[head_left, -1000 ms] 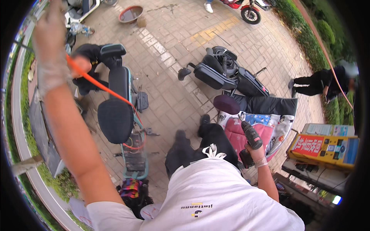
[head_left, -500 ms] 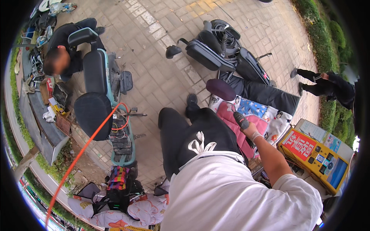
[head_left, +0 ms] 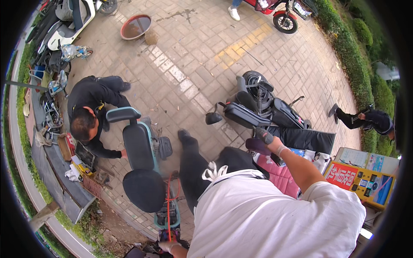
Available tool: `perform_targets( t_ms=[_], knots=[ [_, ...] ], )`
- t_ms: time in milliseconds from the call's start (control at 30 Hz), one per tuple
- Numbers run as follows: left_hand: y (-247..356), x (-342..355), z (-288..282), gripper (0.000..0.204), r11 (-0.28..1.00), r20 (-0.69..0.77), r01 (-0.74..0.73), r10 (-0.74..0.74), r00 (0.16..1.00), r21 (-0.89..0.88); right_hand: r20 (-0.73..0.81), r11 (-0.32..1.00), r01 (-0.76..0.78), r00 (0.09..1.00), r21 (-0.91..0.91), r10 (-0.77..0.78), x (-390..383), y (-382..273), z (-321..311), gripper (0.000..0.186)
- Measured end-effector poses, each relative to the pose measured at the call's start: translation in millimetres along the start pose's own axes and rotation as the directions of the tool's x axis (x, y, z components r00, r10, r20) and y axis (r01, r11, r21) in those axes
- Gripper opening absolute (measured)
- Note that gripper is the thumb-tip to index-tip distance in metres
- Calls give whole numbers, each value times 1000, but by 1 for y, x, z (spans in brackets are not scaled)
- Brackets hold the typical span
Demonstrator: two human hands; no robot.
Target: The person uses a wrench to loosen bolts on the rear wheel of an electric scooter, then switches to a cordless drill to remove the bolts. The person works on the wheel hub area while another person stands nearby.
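My right hand point(head_left: 275, 145), in a pale thin glove, is closed round a dark grey tool point(head_left: 263, 136) shaped like a cordless drill. It hangs over the purple-black seat point(head_left: 258, 146) of the dark scooter beside me. My left hand point(head_left: 168, 245), also pale-gloved, is low near the bottom edge, closed where an orange cable point(head_left: 168, 210) comes down to it; its fingers are partly hidden. The cable runs up to the teal electric scooter point(head_left: 150, 142). That scooter has a black seat point(head_left: 140, 146), a round black cushion point(head_left: 144, 190) and an open battery bay point(head_left: 165, 215).
A crouching co-worker point(head_left: 92, 116) in black reaches to the teal scooter. The black scooter point(head_left: 266, 107) stands ahead right by a pink quilt point(head_left: 282, 174) and a yellow charging box point(head_left: 370, 185). A basin of water point(head_left: 135, 27) lies far off. Another person point(head_left: 368, 118) walks at right.
My view has shifted. The drill-like tool has gone from over the pink quilt to the seat. My left hand has come into view at the cable, now hanging nearly straight. The co-worker reaches toward the scooter.
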State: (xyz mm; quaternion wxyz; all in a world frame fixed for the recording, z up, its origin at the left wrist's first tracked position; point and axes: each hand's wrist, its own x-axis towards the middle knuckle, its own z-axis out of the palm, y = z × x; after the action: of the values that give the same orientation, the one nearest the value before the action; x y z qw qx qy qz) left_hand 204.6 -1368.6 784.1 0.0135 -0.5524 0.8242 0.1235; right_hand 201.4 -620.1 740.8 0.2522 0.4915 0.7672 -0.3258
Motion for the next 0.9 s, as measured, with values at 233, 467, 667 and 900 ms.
perform_targets(
  t_ms=[233,467,667,900],
  knots=[
    [329,-22,11,39,912,670,-61,341,660,-405,-13,958,77,997,275,-77,23,-133,-22,27],
    [517,-55,73,36,928,871,-243,354,341,-282,-61,974,66,997,216,-54,66,-175,-41,34],
    [630,-108,160,35,939,921,-294,266,284,-181,-75,968,-25,996,251,45,161,-179,-79,36],
    [795,-226,260,30,932,956,-323,231,179,-165,-100,877,-146,972,458,214,257,-171,-202,43]
  ],
)
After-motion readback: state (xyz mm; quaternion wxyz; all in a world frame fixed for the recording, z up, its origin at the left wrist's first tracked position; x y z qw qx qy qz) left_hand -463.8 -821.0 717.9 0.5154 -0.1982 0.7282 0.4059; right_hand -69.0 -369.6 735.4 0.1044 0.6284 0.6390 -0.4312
